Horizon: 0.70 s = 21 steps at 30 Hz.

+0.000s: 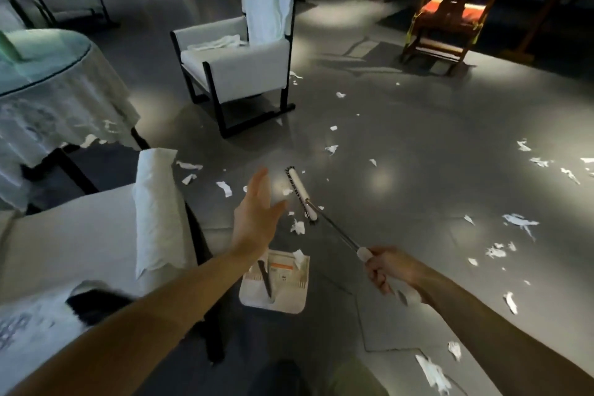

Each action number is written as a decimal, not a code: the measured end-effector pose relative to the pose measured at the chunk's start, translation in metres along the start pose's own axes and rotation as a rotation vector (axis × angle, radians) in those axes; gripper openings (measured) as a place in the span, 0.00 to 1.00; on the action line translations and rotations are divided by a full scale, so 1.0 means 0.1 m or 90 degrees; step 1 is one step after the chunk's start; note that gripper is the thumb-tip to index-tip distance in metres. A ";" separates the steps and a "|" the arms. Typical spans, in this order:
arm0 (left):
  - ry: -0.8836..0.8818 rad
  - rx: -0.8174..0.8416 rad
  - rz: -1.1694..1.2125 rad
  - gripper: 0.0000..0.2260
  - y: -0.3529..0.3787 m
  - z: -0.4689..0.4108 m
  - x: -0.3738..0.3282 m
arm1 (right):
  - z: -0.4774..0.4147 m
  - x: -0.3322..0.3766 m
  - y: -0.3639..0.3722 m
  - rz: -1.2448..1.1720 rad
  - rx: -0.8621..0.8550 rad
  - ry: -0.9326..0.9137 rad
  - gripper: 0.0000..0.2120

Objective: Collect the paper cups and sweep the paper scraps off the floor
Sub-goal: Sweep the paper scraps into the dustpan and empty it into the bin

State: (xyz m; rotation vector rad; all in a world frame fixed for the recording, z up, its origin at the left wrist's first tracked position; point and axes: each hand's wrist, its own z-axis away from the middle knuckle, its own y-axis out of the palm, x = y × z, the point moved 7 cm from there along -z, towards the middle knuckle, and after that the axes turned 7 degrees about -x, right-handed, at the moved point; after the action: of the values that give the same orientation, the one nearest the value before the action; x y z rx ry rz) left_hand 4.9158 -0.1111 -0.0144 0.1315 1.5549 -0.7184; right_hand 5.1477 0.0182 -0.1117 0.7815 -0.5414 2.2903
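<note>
1. The left hand [257, 212] is held out flat above the floor [401, 138], fingers straight and slightly spread, holding nothing.
2. The right hand [390, 270] has its fingers curled tight round the white grip of a broom [301, 194]. A thin, shiny metal shaft runs from the grip forward and left to a long white head edged with dark bristles, which lies just right of the left hand's fingertips.
3. Torn white paper scraps [520, 223], ragged and irregular, lie scattered over the smooth grey floor. Most are right of the right hand, a few small ones are around the broom head, and others are left of the left hand.
4. A flat, pale dustpan [286, 296] sits on the floor between the two forearms, just behind the left wrist. One crumpled scrap [298, 258] lies at its front edge.
5. A white upholstered armchair [238, 67] on a black frame stands well ahead of the left hand.
6. A round glass-topped table [48, 74] draped in lace cloth stands far to its left.
</note>
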 end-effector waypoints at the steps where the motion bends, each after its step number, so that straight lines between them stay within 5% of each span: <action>1: 0.002 -0.001 -0.006 0.28 0.14 -0.23 -0.06 | -0.18 0.15 -0.10 0.010 0.003 -0.003 0.08; 21: -0.057 -0.052 -0.037 0.30 3.42 -4.84 -1.48 | -4.00 4.11 -2.59 0.005 0.045 -0.042 0.11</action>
State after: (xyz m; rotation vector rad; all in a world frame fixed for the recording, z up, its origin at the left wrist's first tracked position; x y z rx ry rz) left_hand 4.6894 0.4567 -0.0250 -0.0066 1.5048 -0.6951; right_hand 4.9206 0.6048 -0.0941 0.8930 -0.4967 2.3089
